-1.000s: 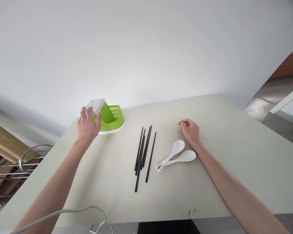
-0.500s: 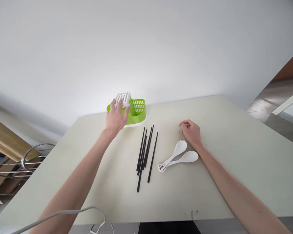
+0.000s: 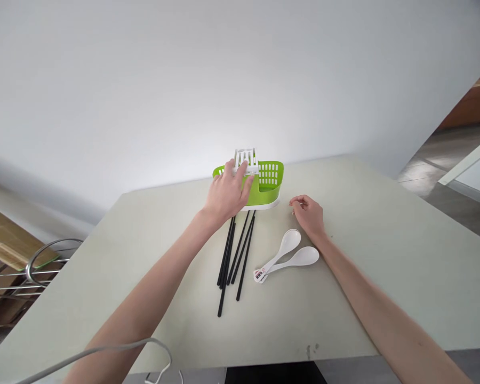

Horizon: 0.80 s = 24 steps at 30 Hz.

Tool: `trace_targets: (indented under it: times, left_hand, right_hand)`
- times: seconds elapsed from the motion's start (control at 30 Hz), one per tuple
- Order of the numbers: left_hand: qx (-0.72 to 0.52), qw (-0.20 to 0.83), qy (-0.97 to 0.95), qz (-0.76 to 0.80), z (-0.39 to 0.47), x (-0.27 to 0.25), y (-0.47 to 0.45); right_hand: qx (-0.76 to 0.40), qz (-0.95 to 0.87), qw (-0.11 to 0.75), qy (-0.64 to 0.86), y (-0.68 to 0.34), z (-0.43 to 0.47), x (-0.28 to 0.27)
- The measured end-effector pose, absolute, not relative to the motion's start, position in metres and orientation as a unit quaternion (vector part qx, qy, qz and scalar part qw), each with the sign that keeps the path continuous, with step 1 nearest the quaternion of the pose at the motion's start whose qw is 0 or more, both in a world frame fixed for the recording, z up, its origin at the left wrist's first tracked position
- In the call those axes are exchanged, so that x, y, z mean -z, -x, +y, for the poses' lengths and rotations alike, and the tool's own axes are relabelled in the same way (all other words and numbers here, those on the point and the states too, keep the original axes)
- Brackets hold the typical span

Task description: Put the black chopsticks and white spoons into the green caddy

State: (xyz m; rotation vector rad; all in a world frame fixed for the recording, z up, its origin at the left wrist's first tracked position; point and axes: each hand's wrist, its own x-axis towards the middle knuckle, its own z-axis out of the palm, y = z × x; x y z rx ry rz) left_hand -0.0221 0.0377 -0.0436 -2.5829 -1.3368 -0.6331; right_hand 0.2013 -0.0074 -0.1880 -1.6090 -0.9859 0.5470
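Note:
A green cutlery holder with a white slotted top and white base stands near the wall. My left hand grips it at the top, thumb in front and fingers over the slotted part. Several black chopsticks lie below it, their thin ends touching or close to its base. Two white spoons are crossed at their labelled handles, right of the chopsticks. My right hand rests on the table just above the spoons, fingers loosely curled, with nothing seen in them.
The pale table meets a white wall at the back. A grey cable hangs across the lower left, over my left forearm. Beside the table's left edge is a metal rack with a wooden board.
My left hand has shifted the cutlery holder to the right, to above the chopsticks. Some chopsticks have moved slightly. My right hand has stayed about where it was.

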Motion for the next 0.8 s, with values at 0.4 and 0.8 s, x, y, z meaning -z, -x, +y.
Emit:
trace_targets:
  times: [0.4, 0.8]
  left_hand:
    - [0.401, -0.021, 0.828, -0.392, 0.040, 0.053, 0.047]
    - [0.501, -0.278, 0.624, -0.531, 0.064, 0.155, 0.124]
  right_hand:
    - [-0.230, -0.424, 0.560, 0.674, -0.202, -0.006, 0.190]
    - [-0.221, -0.451, 0.547, 0.670, -0.198, -0.008, 0.189]
